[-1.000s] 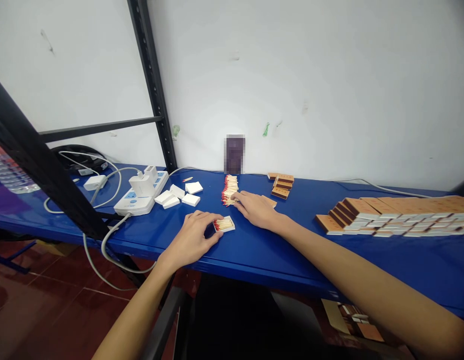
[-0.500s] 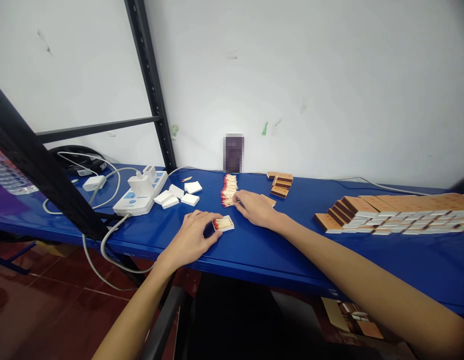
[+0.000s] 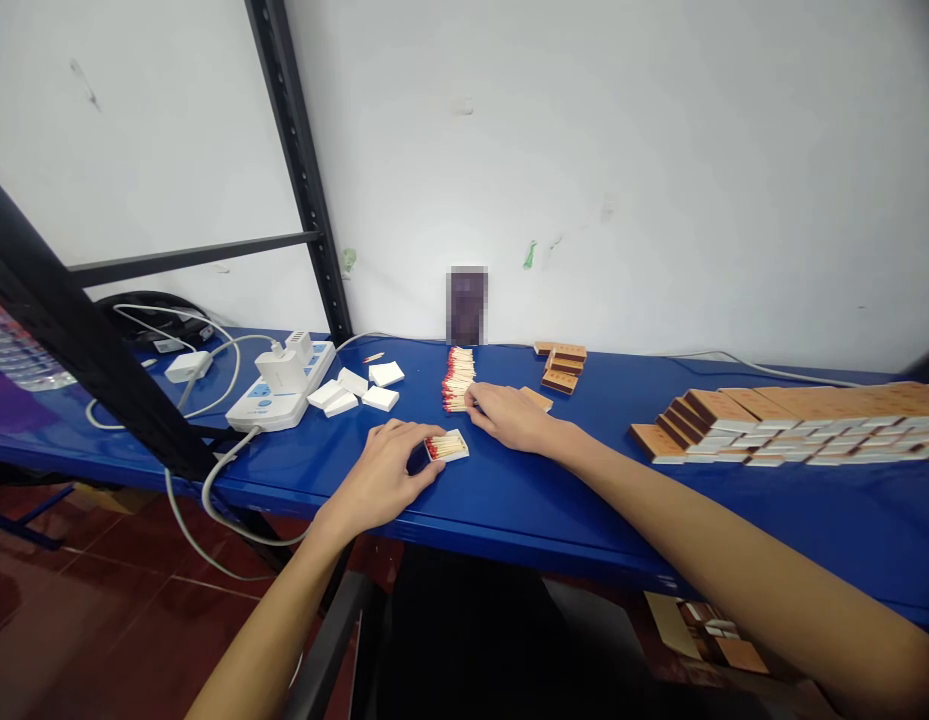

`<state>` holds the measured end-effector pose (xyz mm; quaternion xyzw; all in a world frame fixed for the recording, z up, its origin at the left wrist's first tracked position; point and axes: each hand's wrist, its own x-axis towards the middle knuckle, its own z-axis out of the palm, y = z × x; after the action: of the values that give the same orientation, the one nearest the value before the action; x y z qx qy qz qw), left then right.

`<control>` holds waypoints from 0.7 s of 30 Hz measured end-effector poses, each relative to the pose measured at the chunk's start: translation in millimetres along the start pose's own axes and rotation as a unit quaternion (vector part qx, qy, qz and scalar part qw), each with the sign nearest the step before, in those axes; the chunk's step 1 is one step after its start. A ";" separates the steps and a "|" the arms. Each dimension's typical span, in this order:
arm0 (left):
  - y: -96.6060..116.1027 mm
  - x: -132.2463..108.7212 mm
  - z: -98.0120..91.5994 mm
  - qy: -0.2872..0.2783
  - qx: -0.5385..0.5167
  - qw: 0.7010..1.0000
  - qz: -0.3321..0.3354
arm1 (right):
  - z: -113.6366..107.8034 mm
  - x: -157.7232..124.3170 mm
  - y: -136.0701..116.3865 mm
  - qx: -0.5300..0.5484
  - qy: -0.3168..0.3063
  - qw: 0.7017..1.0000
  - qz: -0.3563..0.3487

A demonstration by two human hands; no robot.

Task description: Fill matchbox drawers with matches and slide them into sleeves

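Observation:
On the blue table, my left hand (image 3: 393,468) grips a small white tray of matches (image 3: 449,446) by its left end, thumb in front and fingers behind. The red match heads point left. Behind it lies a long pile of loose matches (image 3: 458,378), heads also to the left. My right hand (image 3: 509,415) rests at the near right side of that pile, its fingertips pinched together against the match ends; whatever they hold is too small to make out. An orange matchbox cover (image 3: 537,398) shows partly behind the right hand.
Several white trays (image 3: 340,396) lie left of the pile, near a power strip (image 3: 280,395) with cables. Orange matchboxes (image 3: 561,367) sit at the back, and a long stack of matchboxes (image 3: 794,425) stands at the right. A black rack post (image 3: 303,170) rises behind.

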<state>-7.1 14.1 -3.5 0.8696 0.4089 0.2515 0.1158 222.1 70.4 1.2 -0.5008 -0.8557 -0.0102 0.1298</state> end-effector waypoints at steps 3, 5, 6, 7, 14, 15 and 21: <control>-0.7 -0.3 0.5 0.004 -0.005 1.000 -0.001 | -5.6 -3.1 -3.9 -0.014 0.011 1.000 0.001; -0.9 -0.6 0.9 0.004 -0.014 1.000 -0.008 | -9.2 -6.3 -7.1 -0.010 0.019 1.000 -0.003; -1.0 -0.7 1.2 0.005 -0.020 1.000 -0.014 | -10.8 -8.2 -8.8 -0.002 0.022 1.000 -0.011; -1.0 -0.8 1.4 0.005 -0.027 0.999 -0.021 | -12.2 -10.4 -10.6 0.012 0.022 0.999 -0.022; -3.1 -0.7 3.0 0.006 -0.047 0.999 -0.027 | -14.0 -24.4 -23.4 0.120 -0.032 0.982 -0.139; -3.6 -0.8 3.1 0.006 -0.044 0.999 -0.025 | -13.6 -25.2 -24.8 0.129 -0.034 0.980 -0.146; -3.3 -1.5 2.3 0.001 -0.027 0.999 -0.017 | -11.6 -24.5 -28.1 0.160 -0.029 0.975 -0.153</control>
<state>-8.8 15.1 -7.3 0.8588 0.4168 0.2613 0.1431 211.7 33.8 9.9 -0.3364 -0.9163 0.1219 0.1801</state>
